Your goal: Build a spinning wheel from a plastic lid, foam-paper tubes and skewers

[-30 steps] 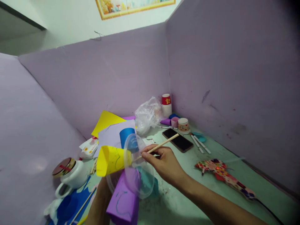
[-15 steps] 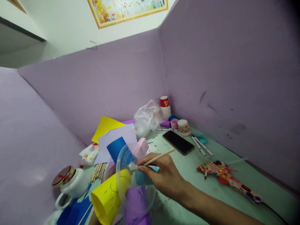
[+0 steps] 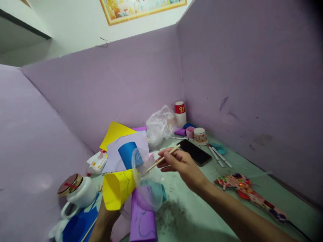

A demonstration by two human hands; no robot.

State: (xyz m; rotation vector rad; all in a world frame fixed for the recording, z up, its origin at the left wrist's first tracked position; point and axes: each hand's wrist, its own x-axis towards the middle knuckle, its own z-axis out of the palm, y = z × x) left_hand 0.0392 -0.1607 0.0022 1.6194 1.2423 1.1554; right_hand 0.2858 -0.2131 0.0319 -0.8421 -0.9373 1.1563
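The clear plastic lid [image 3: 145, 178] with its paper cones sits low in the middle of the view, held up above the near left part of the worktop [image 3: 202, 201]: a yellow cone [image 3: 117, 188] juts left, a blue cone [image 3: 127, 153] points up and far, and a purple cone [image 3: 142, 220] hangs toward the near edge. Since half a second ago the yellow cone has swung from pointing down and near to lying almost level, so the whole piece has been turned about the stick. The thin wooden stick [image 3: 161, 159] runs from the lid's middle up to the right, and the right hand [image 3: 183, 164] pinches it between thumb and fingertips, its grip narrow and closed on the stick; that hand has risen and moved farther from the body. The left hand [image 3: 107, 215] comes up from below, behind the yellow cone; it seems to support the piece, but its grip is hidden and I cannot tell how it closes. Beyond lie a black phone [image 3: 195, 152], white pens [image 3: 219, 157] and a crumpled plastic bag [image 3: 160, 126]; a white teapot [image 3: 75, 195] stands at the left, and a patterned glue gun [image 3: 248, 193] lies to the right.
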